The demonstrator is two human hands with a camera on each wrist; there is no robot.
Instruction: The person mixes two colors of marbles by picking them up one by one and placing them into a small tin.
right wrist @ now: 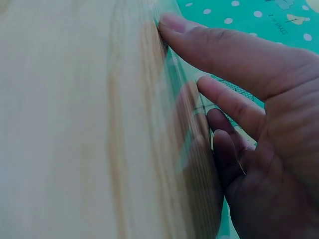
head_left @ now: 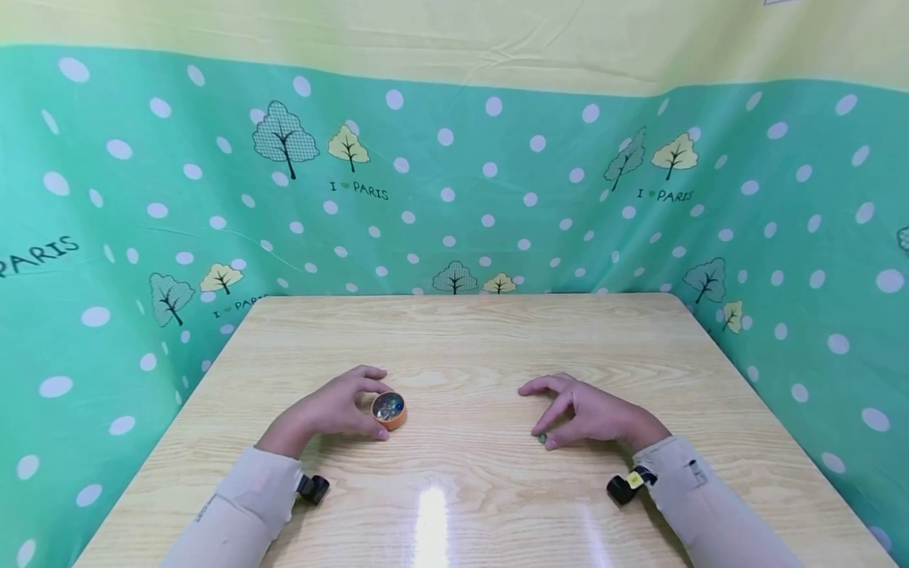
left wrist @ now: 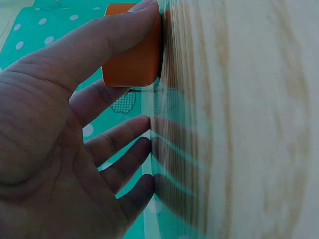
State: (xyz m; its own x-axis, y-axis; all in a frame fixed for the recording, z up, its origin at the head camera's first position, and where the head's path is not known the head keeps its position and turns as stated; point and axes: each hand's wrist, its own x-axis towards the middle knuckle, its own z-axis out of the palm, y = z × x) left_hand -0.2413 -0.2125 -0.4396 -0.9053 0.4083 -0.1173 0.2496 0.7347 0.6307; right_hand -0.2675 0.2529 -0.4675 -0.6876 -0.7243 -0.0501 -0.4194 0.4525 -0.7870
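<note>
On the left side of the table, my left hand point(head_left: 346, 405) grips a small round orange container point(left wrist: 130, 64) between thumb and index finger. Its top faces up, and small shiny bits with a blue one among them show inside a dark interior. The other left fingers rest their tips at the tabletop. To the right, my right hand point(head_left: 591, 413) pinches a tiny round green bead point(head_left: 543, 438) between thumb and index finger, low at the table surface. In the right wrist view the thumb hides nearly all of the bead.
Both hands work over a light wood-grain table point(head_left: 461, 339) with a glossy top that mirrors the fingers. A green dotted curtain point(head_left: 490, 213) with printed trees surrounds its back and sides. Black wrist cameras point(head_left: 313, 488) sit at the cuffs of both pale sleeves.
</note>
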